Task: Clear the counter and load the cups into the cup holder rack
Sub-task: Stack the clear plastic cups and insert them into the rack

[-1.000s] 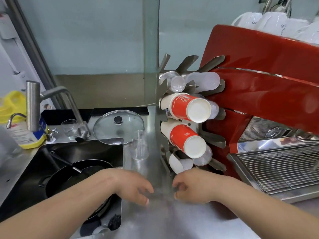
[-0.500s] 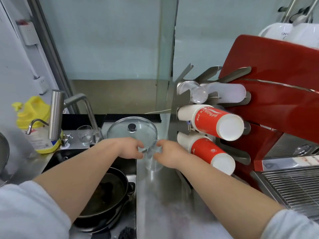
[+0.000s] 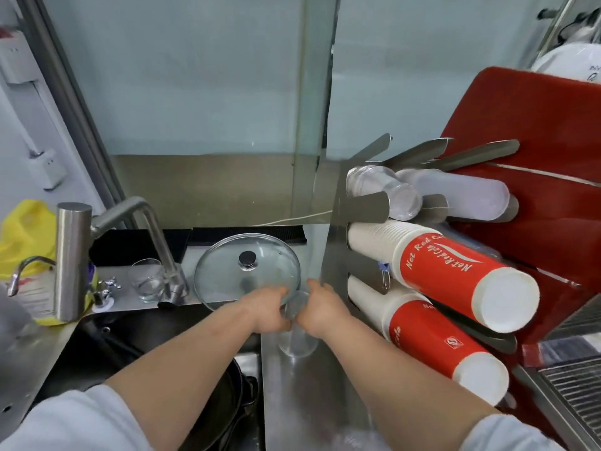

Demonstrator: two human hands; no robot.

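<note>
I have both hands on the clear cups [image 3: 296, 323], a short stack standing upright on the steel counter [image 3: 312, 385], near its left edge where it drops to the sink [image 3: 136, 340]. My left hand [image 3: 268, 309] curls round the stack from the sink side and my right hand [image 3: 320, 309] from the rack side, so the thin plastic is braced on two sides and should not buckle or tip; that is my reading of the hold. How tightly the fingers close I cannot tell, as the backs of both hands hide them.

The stack stands just in front of the glass lid [image 3: 247, 271], whose near rim touches or overlaps my left fingers.

The rack [image 3: 357, 206] stands at the counter's right edge, just beside my right hand. Its slots hold sleeves lying on their sides, bottoms outward: two of red cups [image 3: 455, 275] below, clear ones above. I judge the stack goes in with the upper clear sleeves.
</note>
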